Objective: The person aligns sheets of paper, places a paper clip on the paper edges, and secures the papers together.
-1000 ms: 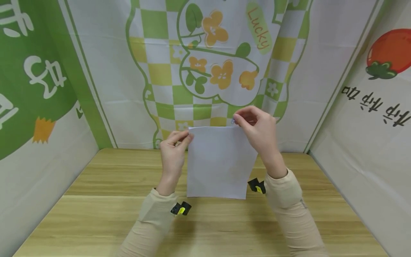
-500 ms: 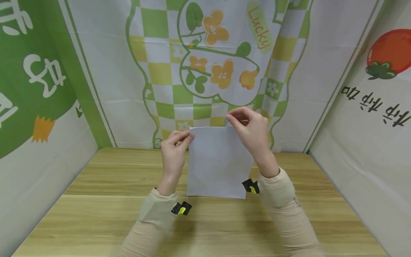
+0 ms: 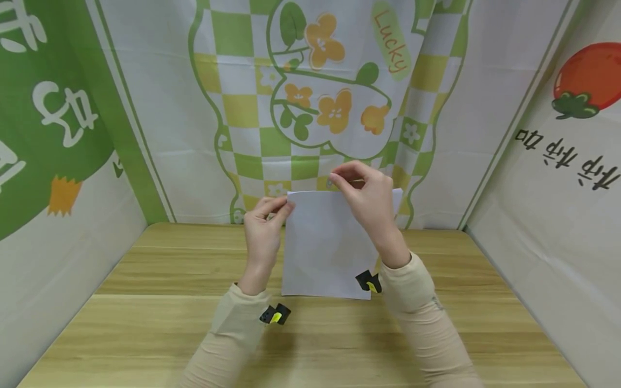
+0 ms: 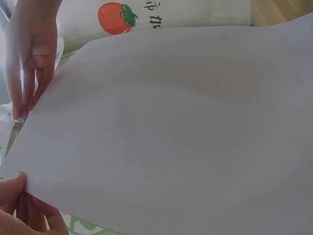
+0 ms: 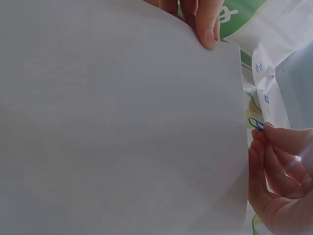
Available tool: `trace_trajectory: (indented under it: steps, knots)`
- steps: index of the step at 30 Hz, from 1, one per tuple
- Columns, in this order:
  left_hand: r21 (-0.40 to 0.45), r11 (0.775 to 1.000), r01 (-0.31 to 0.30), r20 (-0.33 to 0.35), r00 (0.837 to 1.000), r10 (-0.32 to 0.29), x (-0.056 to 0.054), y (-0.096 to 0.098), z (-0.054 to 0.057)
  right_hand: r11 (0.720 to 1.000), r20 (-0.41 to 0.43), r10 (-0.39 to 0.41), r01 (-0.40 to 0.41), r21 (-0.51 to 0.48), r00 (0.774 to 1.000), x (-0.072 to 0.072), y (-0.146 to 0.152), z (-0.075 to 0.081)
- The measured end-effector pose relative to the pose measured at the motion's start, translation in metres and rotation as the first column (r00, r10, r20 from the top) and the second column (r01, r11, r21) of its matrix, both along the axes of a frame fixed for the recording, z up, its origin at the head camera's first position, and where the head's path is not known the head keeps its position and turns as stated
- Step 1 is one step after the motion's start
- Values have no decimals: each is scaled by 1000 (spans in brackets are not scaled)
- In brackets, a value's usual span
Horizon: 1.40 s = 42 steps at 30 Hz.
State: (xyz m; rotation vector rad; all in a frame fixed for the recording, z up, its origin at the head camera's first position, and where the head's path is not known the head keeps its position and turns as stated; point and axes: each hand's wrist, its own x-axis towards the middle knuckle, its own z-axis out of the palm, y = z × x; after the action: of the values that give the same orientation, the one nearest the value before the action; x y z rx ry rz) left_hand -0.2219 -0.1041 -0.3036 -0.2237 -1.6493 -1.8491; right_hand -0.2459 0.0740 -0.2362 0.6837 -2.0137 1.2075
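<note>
A sheet of white paper (image 3: 330, 242) stands upright over the table in the head view. My left hand (image 3: 263, 231) pinches its upper left corner between thumb and fingers. Just above the paper's top edge, my right hand (image 3: 368, 202) pinches a small blue paper clip (image 5: 256, 123) between thumb and forefinger. The clip's looped end pokes out toward the left, apart from the edge in the right wrist view. In the left wrist view the paper (image 4: 171, 127) fills most of the picture, with the right hand (image 4: 32, 63) beyond its edge.
The wooden table (image 3: 170, 323) lies under both forearms. Behind it hangs a printed curtain (image 3: 242, 118) with green and yellow checks, and white printed cloths flank the table on either side. A black piece with a yellow mark (image 3: 275, 314) sits at each wrist.
My right hand has moved left along the paper's top edge with the paper clip, uncovering the sheet's upper right corner. The left hand and the paper have stayed nearly still.
</note>
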Motion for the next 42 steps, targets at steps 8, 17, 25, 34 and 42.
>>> trace_trajectory:
  steps: [8, 17, 25, 34, 42]
  knots:
    - [-13, 1000, -7, 5, 1000, 7, 14, 4, 13, 1000, -24, 6, -6, 8, 1000, -2, -7, -2]
    - [-7, 1000, -8, -5, 1000, 8, 14, 4, 13, 1000, -36, 8, -8, 13, 999, -4, -13, -6]
    - [-17, 1000, -13, 0, 1000, 13, 13, 4, 13, 1000, -60, 12, -11, 12, 998, -3, -17, -8]
    - [-15, 1000, -10, 9, 1000, 10, 14, 4, 14, 999, -70, 32, -31, 17, 997, -1, -22, -9]
    - [-11, 1000, -12, 16, 1000, 12, 14, 3, 14, 998, -68, 57, -56, 17, 996, -1, -24, -10]
